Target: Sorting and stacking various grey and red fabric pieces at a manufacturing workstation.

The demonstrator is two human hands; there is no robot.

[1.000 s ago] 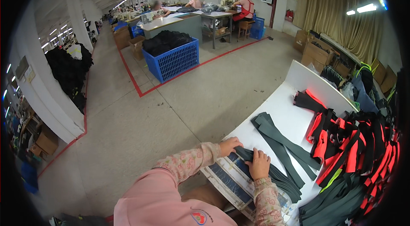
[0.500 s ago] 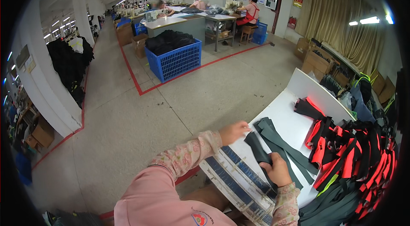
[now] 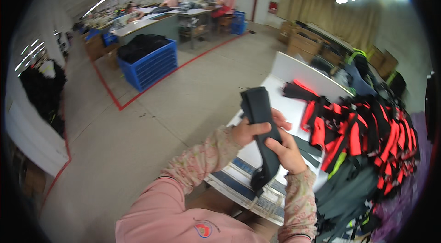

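Observation:
Both my hands grip a bundle of dark grey fabric strips [image 3: 260, 105], raised above the white table [image 3: 271, 90]. My left hand [image 3: 248, 131] closes on the bundle's left side, thumb across the front. On the other side my right hand [image 3: 288, 149] is wrapped round it, its thumb also pressing on the front. The wide end points up and away, while the lower end curls down over the striped front edge of the table. Partly hidden behind my right hand, other dark grey strips [image 3: 307, 146] lie on the tabletop.
A heap of black and red fabric pieces [image 3: 358, 123] covers the table's right side, with dark grey cloth [image 3: 344, 192] below it. A low white board [image 3: 312, 73] edges the far side. Beyond stand a blue crate [image 3: 151, 64] of black cloth and cardboard boxes [image 3: 305, 45].
The dark grey strips have been lifted off the table. My left hand has come onto them beside my right, and the whole view has swung to the right.

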